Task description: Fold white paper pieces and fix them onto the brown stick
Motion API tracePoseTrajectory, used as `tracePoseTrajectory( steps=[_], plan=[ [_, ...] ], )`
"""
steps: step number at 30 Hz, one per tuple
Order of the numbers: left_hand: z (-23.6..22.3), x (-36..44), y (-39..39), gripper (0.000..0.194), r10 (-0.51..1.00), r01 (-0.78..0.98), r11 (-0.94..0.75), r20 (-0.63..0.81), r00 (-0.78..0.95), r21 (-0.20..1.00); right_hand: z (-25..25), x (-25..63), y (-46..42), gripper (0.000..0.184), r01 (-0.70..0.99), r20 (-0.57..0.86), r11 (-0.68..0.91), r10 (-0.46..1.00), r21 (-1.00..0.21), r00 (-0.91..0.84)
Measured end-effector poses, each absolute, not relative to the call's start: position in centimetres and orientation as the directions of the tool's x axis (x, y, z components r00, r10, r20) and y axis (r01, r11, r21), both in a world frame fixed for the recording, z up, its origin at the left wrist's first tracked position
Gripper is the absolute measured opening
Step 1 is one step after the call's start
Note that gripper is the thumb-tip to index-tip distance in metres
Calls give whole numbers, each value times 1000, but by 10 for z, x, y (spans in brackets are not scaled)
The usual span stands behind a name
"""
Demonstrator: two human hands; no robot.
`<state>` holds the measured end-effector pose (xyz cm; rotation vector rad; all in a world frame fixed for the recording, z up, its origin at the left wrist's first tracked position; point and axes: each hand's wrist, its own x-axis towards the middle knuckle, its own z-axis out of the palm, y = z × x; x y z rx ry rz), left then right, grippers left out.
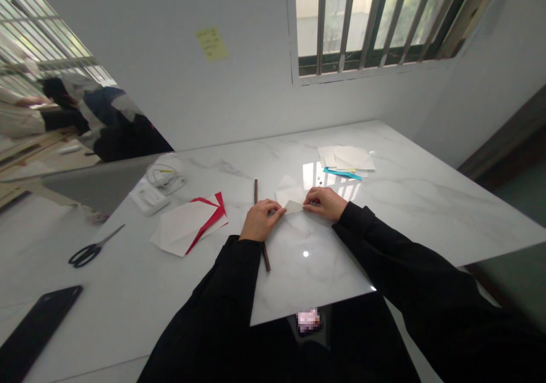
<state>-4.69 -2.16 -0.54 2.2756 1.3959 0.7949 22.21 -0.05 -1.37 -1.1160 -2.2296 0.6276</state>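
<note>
Your left hand (261,219) and your right hand (326,203) are close together near the middle of the marble-pattern table (430,207), and the folded white paper (290,196) lies between them. The fingers of both hands are narrow and closed in, not wide. Your left fingers (277,208) press on the left end of the paper, and your right fingers (310,198) pinch its right end. A pale pointed corner of the paper shows between your hands, and the other part of the sheet stands behind this corner, on the window side.

A thin brown stick (256,191) lies on the table and passes under your left hand. On the left side of you there is a white and red folded paper (186,225), and more left are black-handled scissors (91,250). A white cable (164,177) lies beside a white box (149,197). Behind your hands is a pile of white papers (344,158), with some blue paper under it. A black phone (36,334) lies at the near left.
</note>
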Motion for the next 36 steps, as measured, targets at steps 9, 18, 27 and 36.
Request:
tracePoseTrajectory(
  steps=[9,18,27,36],
  plan=[
    [-3,-52,-21,17,883,629,-469,303,359,620,-18,223,3,9,558,262,511,845,-654,-467],
    [-7,-51,-20,16,886,672,-464,295,358,577,-21,222,5,9,566,263,492,859,-661,-439],
    [-13,-37,-20,27,903,738,-417,332,272,530,-22,215,5,21,608,265,464,881,-644,-391],
    [-11,-27,-21,16,896,788,-417,348,275,453,-24,207,2,7,591,294,416,909,-691,-297]
  ],
)
